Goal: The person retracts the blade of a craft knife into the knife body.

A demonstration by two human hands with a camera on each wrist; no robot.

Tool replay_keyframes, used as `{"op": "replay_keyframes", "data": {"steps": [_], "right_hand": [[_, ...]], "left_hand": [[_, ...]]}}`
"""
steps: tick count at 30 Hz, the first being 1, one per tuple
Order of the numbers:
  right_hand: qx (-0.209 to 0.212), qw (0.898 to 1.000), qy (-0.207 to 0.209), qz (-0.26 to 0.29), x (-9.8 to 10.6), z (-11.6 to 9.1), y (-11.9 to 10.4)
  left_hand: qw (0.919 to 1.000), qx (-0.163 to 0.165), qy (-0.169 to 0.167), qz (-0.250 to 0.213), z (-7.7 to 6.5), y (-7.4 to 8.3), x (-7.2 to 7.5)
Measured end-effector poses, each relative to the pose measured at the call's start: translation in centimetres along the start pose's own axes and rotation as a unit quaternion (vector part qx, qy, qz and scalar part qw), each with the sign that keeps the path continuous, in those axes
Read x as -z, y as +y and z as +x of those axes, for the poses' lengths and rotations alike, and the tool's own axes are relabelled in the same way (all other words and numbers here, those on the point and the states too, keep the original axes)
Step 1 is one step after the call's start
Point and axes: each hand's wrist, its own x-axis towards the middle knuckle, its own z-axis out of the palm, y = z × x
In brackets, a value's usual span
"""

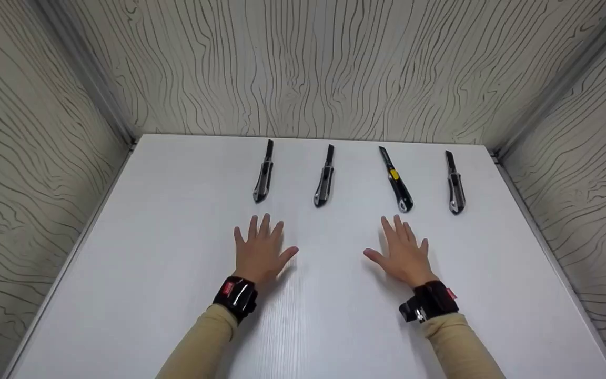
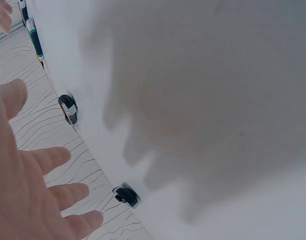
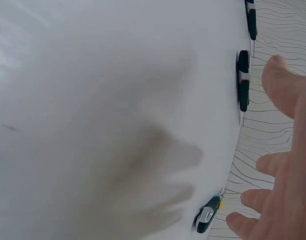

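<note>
Several utility knives lie in a row across the white table, blades toward the back wall. Two black-and-grey utility knives, the far-left one (image 1: 264,176) and its neighbour (image 1: 324,181), are left of the middle. A black utility knife with a yellow slider (image 1: 397,183) lies slantwise to the right, and another grey-and-black utility knife (image 1: 456,185) is farthest right. My left hand (image 1: 260,257) hovers with fingers spread just in front of the far-left knife. Fingers apart, my right hand (image 1: 406,258) is nearest the yellow-slider knife. Both hands hold nothing, and their shadows fall on the tabletop.
The white table (image 1: 140,252) is enclosed by wood-grain patterned panels at the back (image 1: 303,68), left (image 1: 24,158) and right (image 1: 592,173). A black wrist strap (image 1: 235,297) is on the left wrist and another black strap (image 1: 434,299) on the right.
</note>
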Motion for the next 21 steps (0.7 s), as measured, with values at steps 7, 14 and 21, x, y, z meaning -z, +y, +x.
{"op": "replay_keyframes", "data": {"steps": [7,14,21], "right_hand": [[0.023,0.999,-0.023,-0.01,2.1,-0.1,0.4],[0.02,0.997,-0.065,-0.023,4.5,0.2,0.8],[0.013,0.996,-0.074,-0.042,6.4,0.5,1.2]], "left_hand": [[0.9998,-0.019,-0.009,-0.002,0.6,0.7,1.9],[0.998,-0.03,-0.047,-0.03,1.5,1.6,4.0],[0.9954,-0.039,-0.074,-0.046,2.7,3.0,5.5]]}}
